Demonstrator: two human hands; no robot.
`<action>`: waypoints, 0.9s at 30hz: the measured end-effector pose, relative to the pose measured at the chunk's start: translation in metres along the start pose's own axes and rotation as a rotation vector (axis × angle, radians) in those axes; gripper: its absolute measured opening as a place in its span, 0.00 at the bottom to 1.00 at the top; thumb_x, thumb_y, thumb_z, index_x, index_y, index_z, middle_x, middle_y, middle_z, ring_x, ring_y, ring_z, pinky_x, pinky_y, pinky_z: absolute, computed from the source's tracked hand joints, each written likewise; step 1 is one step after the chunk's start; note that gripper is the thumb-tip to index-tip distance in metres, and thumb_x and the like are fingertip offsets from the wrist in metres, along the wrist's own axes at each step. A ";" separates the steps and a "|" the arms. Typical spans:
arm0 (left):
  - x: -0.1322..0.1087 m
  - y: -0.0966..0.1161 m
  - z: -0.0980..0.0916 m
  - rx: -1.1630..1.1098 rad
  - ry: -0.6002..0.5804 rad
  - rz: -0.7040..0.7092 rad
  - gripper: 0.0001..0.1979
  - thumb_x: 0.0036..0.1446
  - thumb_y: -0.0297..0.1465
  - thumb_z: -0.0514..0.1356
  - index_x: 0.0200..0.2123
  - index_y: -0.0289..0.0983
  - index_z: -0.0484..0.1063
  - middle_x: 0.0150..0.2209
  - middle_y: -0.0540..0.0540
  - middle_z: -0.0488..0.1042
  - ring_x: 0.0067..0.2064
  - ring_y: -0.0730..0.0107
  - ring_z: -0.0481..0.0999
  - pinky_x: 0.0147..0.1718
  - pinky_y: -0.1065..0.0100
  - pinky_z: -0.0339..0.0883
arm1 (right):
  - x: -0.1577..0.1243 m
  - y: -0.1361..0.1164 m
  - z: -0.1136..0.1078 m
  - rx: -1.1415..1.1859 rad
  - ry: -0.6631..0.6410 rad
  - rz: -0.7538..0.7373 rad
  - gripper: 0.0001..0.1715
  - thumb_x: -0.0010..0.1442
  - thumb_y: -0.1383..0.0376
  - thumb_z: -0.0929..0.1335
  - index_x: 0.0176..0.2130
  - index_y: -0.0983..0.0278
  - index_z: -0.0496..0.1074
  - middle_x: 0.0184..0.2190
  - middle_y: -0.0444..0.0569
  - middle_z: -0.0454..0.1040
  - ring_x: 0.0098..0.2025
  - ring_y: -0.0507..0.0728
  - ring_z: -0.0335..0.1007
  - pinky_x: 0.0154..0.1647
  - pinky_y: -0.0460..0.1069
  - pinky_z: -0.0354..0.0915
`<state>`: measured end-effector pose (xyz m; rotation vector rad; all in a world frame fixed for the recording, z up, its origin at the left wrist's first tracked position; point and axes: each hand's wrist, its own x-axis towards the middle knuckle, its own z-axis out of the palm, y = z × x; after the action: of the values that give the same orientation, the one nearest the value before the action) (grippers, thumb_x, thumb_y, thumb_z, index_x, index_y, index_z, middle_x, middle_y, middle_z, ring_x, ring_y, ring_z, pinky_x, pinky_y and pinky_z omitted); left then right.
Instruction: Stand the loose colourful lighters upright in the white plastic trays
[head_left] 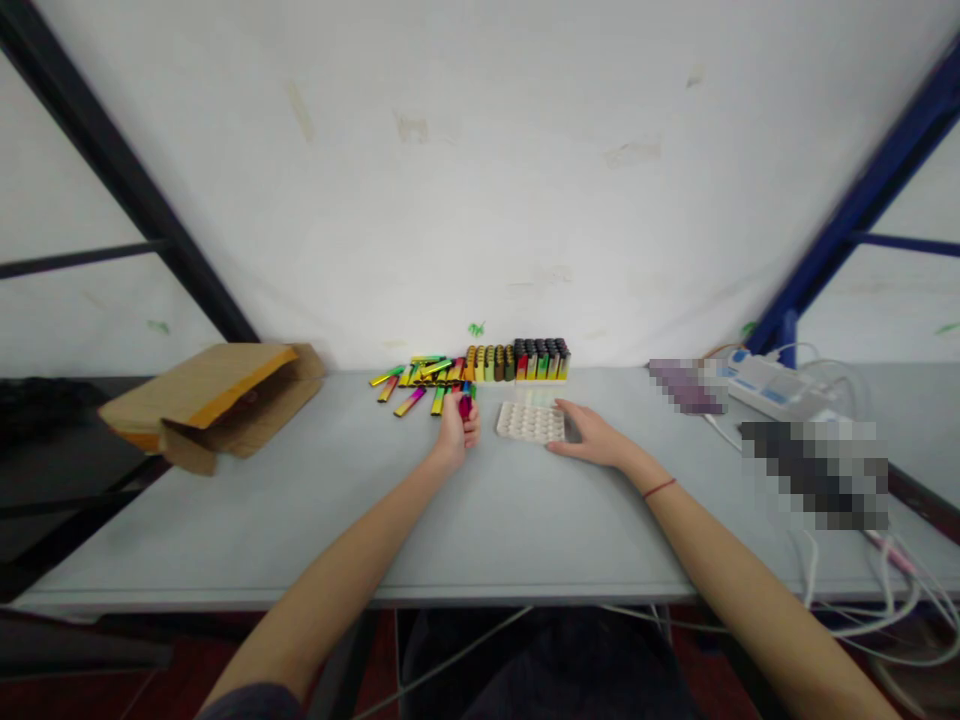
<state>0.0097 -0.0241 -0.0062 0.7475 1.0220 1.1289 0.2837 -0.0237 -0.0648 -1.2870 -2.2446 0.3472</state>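
My left hand (454,432) is closed around several small shiny sticks that look like lighters, a magenta one (465,406) showing at the top. My right hand (592,437) spans the right end of a white tray (517,422) with rows of small holes, thumb at the near corner and fingers at the far one. Just beyond my left hand lies a loose pile of metallic yellow, green and purple lighters (409,402). Against the wall stand a block of upright lighters with black tops (541,360) and, beside it, a group with yellow and dark sides (491,364).
An open cardboard box (225,400) lies on its side at the left of the grey table (480,540). To the right are a white power strip (780,385), white cables (892,570) and two blurred-out objects. Metal posts rise at both sides before a white wall.
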 end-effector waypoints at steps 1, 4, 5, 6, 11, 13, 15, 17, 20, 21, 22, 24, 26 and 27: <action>-0.001 -0.001 0.001 0.003 0.009 -0.004 0.28 0.59 0.55 0.48 0.18 0.41 0.51 0.12 0.58 0.44 0.13 0.80 0.40 0.12 0.74 0.34 | 0.000 0.000 0.000 0.001 -0.004 0.006 0.50 0.57 0.46 0.74 0.67 0.68 0.62 0.63 0.68 0.70 0.64 0.75 0.68 0.65 0.70 0.63; -0.001 -0.003 0.002 0.003 0.032 0.008 0.29 0.60 0.56 0.48 0.18 0.41 0.51 0.12 0.58 0.44 0.13 0.80 0.40 0.13 0.74 0.33 | 0.000 0.000 -0.001 0.005 0.000 0.016 0.50 0.56 0.46 0.74 0.67 0.68 0.62 0.63 0.68 0.70 0.64 0.75 0.68 0.65 0.70 0.62; -0.001 -0.004 0.003 0.000 0.038 0.018 0.29 0.60 0.56 0.47 0.18 0.41 0.51 0.13 0.58 0.44 0.13 0.80 0.40 0.13 0.74 0.33 | 0.000 0.000 -0.001 0.010 0.003 0.012 0.50 0.56 0.46 0.74 0.67 0.67 0.62 0.63 0.67 0.70 0.64 0.75 0.69 0.65 0.70 0.63; -0.001 -0.004 0.003 -0.004 0.044 0.026 0.29 0.60 0.57 0.47 0.18 0.41 0.51 0.13 0.58 0.44 0.13 0.80 0.40 0.13 0.74 0.33 | 0.000 0.000 -0.001 0.015 0.005 0.005 0.50 0.56 0.46 0.75 0.67 0.66 0.62 0.63 0.67 0.71 0.63 0.74 0.69 0.65 0.69 0.63; 0.000 -0.004 0.001 -0.030 0.036 0.064 0.30 0.58 0.60 0.49 0.19 0.41 0.52 0.14 0.59 0.44 0.14 0.81 0.41 0.13 0.75 0.35 | 0.000 -0.001 -0.001 0.010 -0.003 0.018 0.51 0.56 0.45 0.74 0.68 0.67 0.62 0.64 0.67 0.70 0.64 0.74 0.68 0.66 0.69 0.62; 0.001 -0.004 0.000 -0.029 0.019 0.067 0.31 0.57 0.61 0.50 0.19 0.41 0.52 0.14 0.59 0.44 0.14 0.81 0.41 0.13 0.75 0.36 | 0.000 -0.001 -0.001 0.006 -0.011 0.028 0.51 0.56 0.45 0.74 0.67 0.67 0.62 0.63 0.68 0.69 0.64 0.74 0.68 0.66 0.70 0.61; 0.001 -0.004 0.000 -0.021 0.013 0.054 0.30 0.58 0.60 0.50 0.19 0.41 0.52 0.14 0.59 0.44 0.13 0.81 0.41 0.13 0.74 0.36 | 0.000 -0.001 -0.001 0.004 -0.011 0.024 0.51 0.56 0.45 0.74 0.68 0.67 0.61 0.64 0.67 0.69 0.65 0.74 0.66 0.67 0.70 0.60; 0.001 -0.004 0.000 -0.020 0.020 0.043 0.29 0.60 0.57 0.48 0.19 0.41 0.52 0.14 0.58 0.44 0.13 0.80 0.41 0.13 0.74 0.35 | -0.001 0.001 0.000 0.001 -0.006 0.017 0.51 0.56 0.44 0.74 0.68 0.66 0.61 0.65 0.66 0.67 0.69 0.75 0.61 0.69 0.70 0.58; 0.001 -0.005 0.000 -0.040 0.045 0.048 0.27 0.62 0.54 0.46 0.19 0.42 0.50 0.13 0.58 0.43 0.13 0.79 0.40 0.13 0.74 0.34 | -0.001 0.008 0.002 -0.019 0.011 0.016 0.56 0.52 0.42 0.76 0.68 0.64 0.61 0.67 0.65 0.64 0.73 0.77 0.51 0.70 0.72 0.54; 0.001 -0.005 0.000 -0.046 0.053 0.051 0.27 0.63 0.53 0.45 0.19 0.42 0.50 0.13 0.58 0.42 0.13 0.79 0.40 0.13 0.74 0.34 | -0.001 0.010 0.002 -0.032 0.018 0.021 0.57 0.51 0.41 0.76 0.68 0.64 0.61 0.68 0.65 0.64 0.73 0.78 0.49 0.70 0.73 0.53; 0.001 -0.005 -0.001 -0.050 0.056 0.054 0.26 0.63 0.53 0.45 0.20 0.42 0.50 0.13 0.58 0.42 0.13 0.79 0.40 0.13 0.74 0.34 | 0.000 0.012 0.003 -0.047 0.021 0.027 0.58 0.49 0.40 0.77 0.68 0.64 0.62 0.67 0.65 0.64 0.73 0.79 0.48 0.70 0.74 0.52; 0.003 -0.005 -0.001 -0.051 0.040 0.060 0.26 0.62 0.53 0.46 0.20 0.42 0.51 0.13 0.59 0.44 0.13 0.79 0.41 0.13 0.74 0.35 | 0.001 0.015 0.003 -0.072 0.012 0.031 0.56 0.48 0.40 0.77 0.65 0.65 0.66 0.66 0.65 0.67 0.72 0.79 0.51 0.70 0.74 0.51; 0.005 -0.005 0.000 -0.035 0.000 0.074 0.26 0.62 0.54 0.48 0.21 0.42 0.53 0.14 0.59 0.46 0.13 0.80 0.43 0.13 0.75 0.38 | 0.002 0.015 0.002 -0.082 -0.006 0.020 0.52 0.48 0.40 0.77 0.61 0.66 0.70 0.64 0.66 0.69 0.70 0.78 0.56 0.69 0.73 0.53; 0.007 -0.005 0.002 -0.016 -0.026 0.079 0.25 0.62 0.54 0.49 0.22 0.41 0.54 0.14 0.59 0.47 0.14 0.80 0.44 0.14 0.75 0.39 | 0.003 0.014 0.001 -0.083 -0.012 0.012 0.50 0.49 0.40 0.77 0.60 0.66 0.72 0.63 0.66 0.69 0.69 0.77 0.59 0.69 0.72 0.54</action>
<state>0.0144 -0.0185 -0.0114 0.7937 0.9682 1.1904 0.2922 -0.0136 -0.0716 -1.3442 -2.2842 0.2689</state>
